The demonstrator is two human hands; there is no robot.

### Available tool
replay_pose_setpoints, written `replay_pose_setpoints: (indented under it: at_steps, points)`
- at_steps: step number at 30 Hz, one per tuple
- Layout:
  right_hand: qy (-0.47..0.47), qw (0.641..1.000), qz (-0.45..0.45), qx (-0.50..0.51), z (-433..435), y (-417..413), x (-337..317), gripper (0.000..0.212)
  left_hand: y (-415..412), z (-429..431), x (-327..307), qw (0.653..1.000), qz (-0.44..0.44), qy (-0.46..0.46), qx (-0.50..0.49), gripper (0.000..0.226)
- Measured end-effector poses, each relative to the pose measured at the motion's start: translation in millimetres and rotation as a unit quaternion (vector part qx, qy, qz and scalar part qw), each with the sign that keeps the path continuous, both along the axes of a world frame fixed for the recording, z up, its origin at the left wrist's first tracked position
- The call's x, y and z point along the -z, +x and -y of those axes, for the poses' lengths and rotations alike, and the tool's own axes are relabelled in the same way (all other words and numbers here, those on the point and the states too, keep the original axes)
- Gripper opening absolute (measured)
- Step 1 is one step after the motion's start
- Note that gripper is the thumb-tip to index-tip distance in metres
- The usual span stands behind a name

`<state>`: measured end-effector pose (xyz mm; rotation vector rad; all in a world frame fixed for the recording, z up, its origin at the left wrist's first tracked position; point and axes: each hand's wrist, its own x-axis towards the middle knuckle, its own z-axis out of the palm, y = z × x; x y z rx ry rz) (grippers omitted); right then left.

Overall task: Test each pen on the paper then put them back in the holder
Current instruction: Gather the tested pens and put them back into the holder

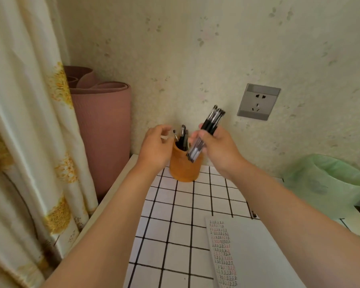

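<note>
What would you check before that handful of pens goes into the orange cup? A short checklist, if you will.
1. Right hand grips the pen bundle: ok.
2. Holder stands upright: ok.
3. Room left among the pens already inside: cannot tell.
4. Left hand steadies the holder: cannot tell; it is beside it, contact unclear.
5. Paper carries test marks: ok.
6. Every pen tested: cannot tell.

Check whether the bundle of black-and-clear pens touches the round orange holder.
Cannot tell. Head view: the bundle of pens, gripped by the right hand, overlaps the orange holder; blur hides any gap.
</note>
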<state>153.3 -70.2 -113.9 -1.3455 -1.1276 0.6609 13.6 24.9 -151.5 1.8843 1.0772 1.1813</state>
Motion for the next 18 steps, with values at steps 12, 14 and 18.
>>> replay_pose_setpoints:
  at_steps: [12,14,18]
  points:
    - [-0.037,0.99,0.125,0.053,-74.0,-2.6,15.9,0.018,6.4,-24.7,21.5,0.997,0.002,-0.042,0.068,0.047]
    - [-0.034,0.987,0.154,0.035,-72.9,-2.2,19.9,0.02,6.0,-25.3,17.3,0.997,0.022,-0.026,0.068,0.048]
    - [-0.007,0.978,0.209,0.013,-70.8,-3.4,22.6,0.033,8.1,-26.8,13.1,0.997,0.016,0.001,0.079,0.045]
